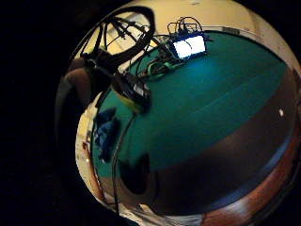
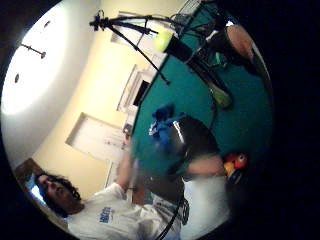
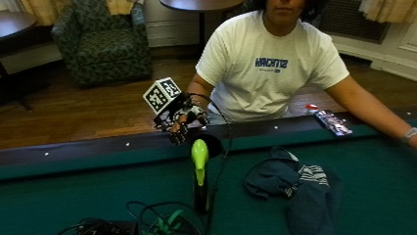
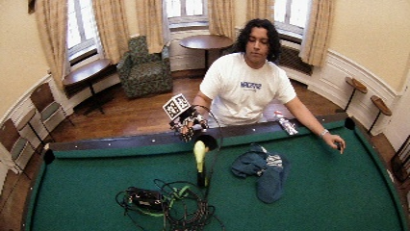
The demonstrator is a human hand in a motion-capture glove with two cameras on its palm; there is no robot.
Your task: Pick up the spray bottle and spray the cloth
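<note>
Seen from outside, bare green felt of the desk [image 3: 78, 191] fills the left of the frame and offers open room. At the centre a green-headed stand [image 3: 199, 169] rises upright, with a cable running past it toward the gloved right hand [image 3: 180, 122], which hangs over the dark rail [image 3: 98, 149] just beyond it. A tangle of cables [image 3: 156, 223] lies at the bottom centre. The crumpled dark cloth [image 3: 296, 183] takes the lower right, the spray bottle [image 3: 329, 121] lying on the rail behind it.
</note>
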